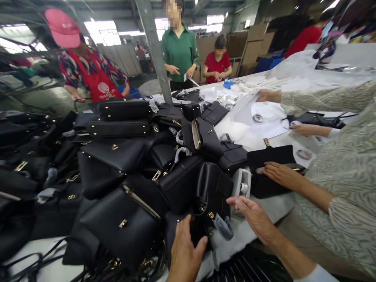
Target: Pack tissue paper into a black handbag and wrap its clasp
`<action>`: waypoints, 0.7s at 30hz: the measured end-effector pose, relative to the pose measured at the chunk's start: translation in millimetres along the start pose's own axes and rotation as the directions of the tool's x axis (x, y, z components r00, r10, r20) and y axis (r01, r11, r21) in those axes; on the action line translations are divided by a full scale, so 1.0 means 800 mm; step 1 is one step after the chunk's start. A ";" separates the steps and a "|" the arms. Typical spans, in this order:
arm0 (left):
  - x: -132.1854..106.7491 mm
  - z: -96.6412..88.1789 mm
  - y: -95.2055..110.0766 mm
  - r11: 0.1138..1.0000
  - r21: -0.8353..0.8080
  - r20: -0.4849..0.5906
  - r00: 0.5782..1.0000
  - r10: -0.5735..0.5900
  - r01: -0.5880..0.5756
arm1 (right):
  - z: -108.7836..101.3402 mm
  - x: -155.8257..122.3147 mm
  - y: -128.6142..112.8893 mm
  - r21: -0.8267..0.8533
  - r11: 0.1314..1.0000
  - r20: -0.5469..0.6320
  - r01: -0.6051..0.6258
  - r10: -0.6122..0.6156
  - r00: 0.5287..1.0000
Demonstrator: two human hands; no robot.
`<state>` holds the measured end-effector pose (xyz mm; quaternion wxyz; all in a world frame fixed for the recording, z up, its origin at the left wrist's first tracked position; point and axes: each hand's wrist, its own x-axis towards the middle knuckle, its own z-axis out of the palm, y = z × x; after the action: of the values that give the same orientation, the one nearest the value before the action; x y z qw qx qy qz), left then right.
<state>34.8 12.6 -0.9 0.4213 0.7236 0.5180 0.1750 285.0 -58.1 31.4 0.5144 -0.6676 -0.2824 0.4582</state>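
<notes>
A small black bag (205, 199) is pressed by the left hand (185, 250) – fingers together – right hand (252, 215) spread just beside; a heap of bags (123, 168) lies left

We are looking down at our own two hands, and both are going bare here. Our left hand (185, 254) is showing only as far as the wrist, where the picture's lower edge is cutting it off. Our right hand (255, 220) is bringing a long bare forearm into shot, and at its far end we are wearing a pale, whitish-blue sleeve (315, 274), with only its edge peeking in.
</notes>
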 end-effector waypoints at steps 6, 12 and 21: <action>0.041 0.008 0.028 0.981 -0.187 0.109 0.994 -0.025 0.045 | 0.001 -0.019 0.003 -0.216 0.969 0.243 0.122 -0.068 0.968; 0.044 0.023 0.019 0.942 -0.335 0.159 0.985 0.061 -0.005 | 0.026 -0.032 0.033 -0.508 0.783 0.429 0.358 -0.130 0.894; 0.012 0.067 0.080 0.861 -0.174 0.057 0.868 0.493 -0.478 | -0.030 -0.052 0.069 -0.339 0.937 0.161 0.083 -0.029 0.987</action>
<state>114.1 -9.0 16.3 0.4434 0.8037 0.2821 0.2790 283.7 -120.4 -6.1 0.3794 -0.7016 -0.4159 0.4369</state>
